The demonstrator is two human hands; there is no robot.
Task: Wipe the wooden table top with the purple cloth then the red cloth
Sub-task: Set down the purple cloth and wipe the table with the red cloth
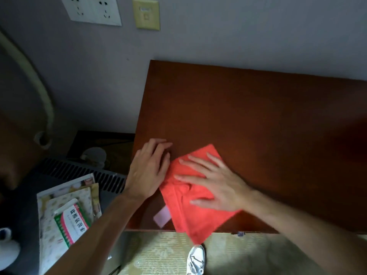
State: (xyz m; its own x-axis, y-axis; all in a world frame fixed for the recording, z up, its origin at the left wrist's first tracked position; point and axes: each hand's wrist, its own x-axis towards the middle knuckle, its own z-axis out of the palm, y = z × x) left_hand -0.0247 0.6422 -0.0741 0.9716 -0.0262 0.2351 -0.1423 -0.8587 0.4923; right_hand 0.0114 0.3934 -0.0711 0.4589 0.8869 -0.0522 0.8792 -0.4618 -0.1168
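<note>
Right hand (216, 187) flat on red cloth (198, 219) — left hand (148, 171) beside

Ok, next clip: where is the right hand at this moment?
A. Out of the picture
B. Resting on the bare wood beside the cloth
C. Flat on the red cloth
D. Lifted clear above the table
C: the right hand lies palm down with fingers spread on the red cloth, which lies on the wooden table top.
</note>
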